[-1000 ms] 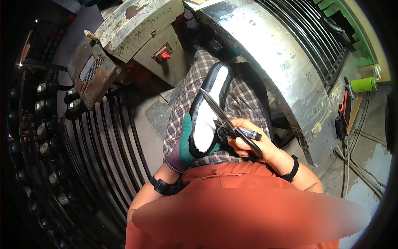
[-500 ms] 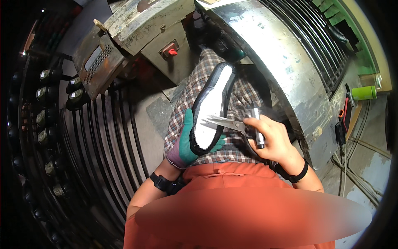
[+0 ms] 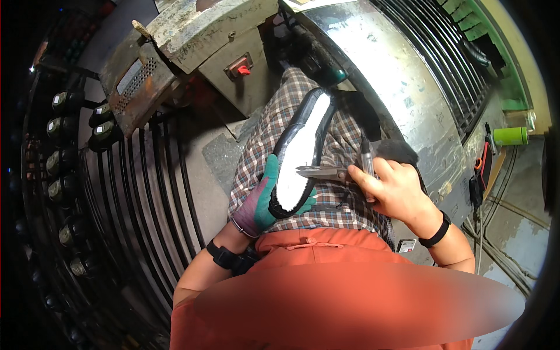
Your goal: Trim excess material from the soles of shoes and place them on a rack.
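Observation:
A black shoe upper [image 3: 296, 125] lies sole side up across my lap, its white bottom facing me and its heel toward my body. My left hand [image 3: 261, 201], in a green and purple glove, cradles it from beneath near the heel, thumb along the left edge. In my bare right hand [image 3: 396, 189] is a pair of scissors [image 3: 326, 173]. Their blades are nearly together and point left, tips over the white bottom; whether they touch it I cannot tell. A silver and black pen-like cylinder [image 3: 366, 156] is also held in that hand, standing across the scissors.
A worn metal bench [image 3: 396, 87] runs along the right, with a black slatted rack [image 3: 437, 52] beyond. Orange-handled scissors [image 3: 479, 166] and a green cup [image 3: 510, 136] are at its right. Ahead stands a metal cabinet with a red switch [image 3: 242, 70]. Racked dark shoes [image 3: 61, 128] fill the left.
The scissor blades were parted and have come closer together. My right hand has shifted slightly right, and a black fuzzy shape shows behind it. My left hand keeps its hold on the upper.

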A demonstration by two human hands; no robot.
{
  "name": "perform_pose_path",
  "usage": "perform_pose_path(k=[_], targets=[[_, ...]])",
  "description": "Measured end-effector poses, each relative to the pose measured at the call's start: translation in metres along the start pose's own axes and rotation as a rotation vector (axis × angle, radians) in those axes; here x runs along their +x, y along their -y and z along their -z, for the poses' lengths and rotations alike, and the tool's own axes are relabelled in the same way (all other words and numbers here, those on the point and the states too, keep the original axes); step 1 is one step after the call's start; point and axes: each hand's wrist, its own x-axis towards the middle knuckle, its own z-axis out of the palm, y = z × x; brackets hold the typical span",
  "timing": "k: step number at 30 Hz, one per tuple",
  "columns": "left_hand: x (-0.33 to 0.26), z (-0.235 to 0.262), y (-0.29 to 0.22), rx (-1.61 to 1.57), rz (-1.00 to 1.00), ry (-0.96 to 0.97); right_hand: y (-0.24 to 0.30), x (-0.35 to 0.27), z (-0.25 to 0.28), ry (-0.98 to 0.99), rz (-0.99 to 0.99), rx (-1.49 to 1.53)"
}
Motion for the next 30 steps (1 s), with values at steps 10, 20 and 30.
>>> perform_pose_path(k=[10, 20, 30], targets=[[-0.007, -0.012, -0.004, 0.03, -0.013, -0.088, 0.013, 0.002, -0.013, -0.013, -0.197, 0.419], [-0.002, -0.012, 0.0, 0.112, -0.033, -0.054, 0.027, -0.008, 0.004, 0.017, -0.012, 0.054], [-0.008, -0.021, -0.002, -0.036, -0.04, -0.061, 0.041, 0.01, -0.07, -0.229, -0.495, 1.175]])
